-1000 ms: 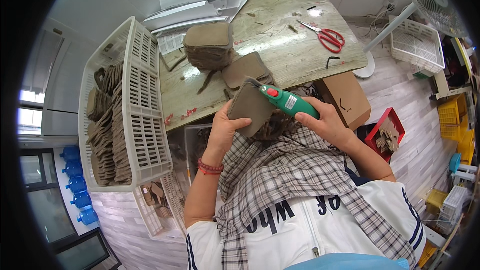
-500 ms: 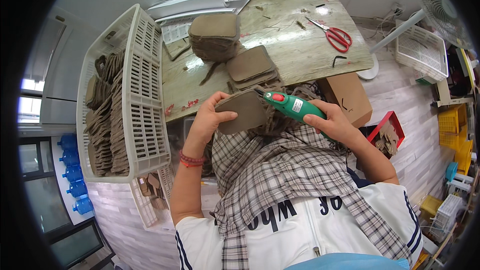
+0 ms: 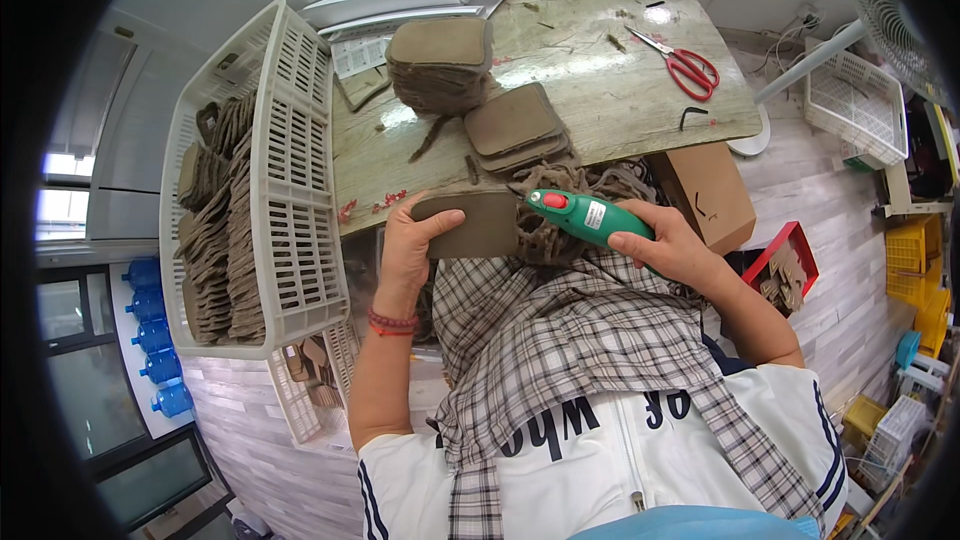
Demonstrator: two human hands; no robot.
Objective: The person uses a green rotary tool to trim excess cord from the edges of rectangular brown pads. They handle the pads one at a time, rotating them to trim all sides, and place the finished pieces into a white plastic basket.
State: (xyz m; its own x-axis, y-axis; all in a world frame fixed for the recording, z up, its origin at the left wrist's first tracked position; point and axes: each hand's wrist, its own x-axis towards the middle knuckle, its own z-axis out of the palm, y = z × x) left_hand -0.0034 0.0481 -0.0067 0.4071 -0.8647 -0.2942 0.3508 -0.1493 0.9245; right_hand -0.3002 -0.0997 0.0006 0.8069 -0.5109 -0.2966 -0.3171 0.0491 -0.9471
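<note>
Hands meet at the frame's centre, just below the bench (image 3: 600, 110) edge. The left hand (image 3: 408, 248) is closed around a brown felt-like pad (image 3: 470, 224), thumb on top, holding it level so its right edge faces the tool. The right hand (image 3: 668, 246) wraps a green handheld rotary tool (image 3: 585, 217), red button up, tip at that edge. Above, finished-looking pad stacks (image 3: 440, 60) sit within reach. At left, a white slatted crate (image 3: 290, 190) holds more pads. A brown cardboard box (image 3: 706, 195) sits right of centre, a red bin (image 3: 785, 265) beyond it.
</note>
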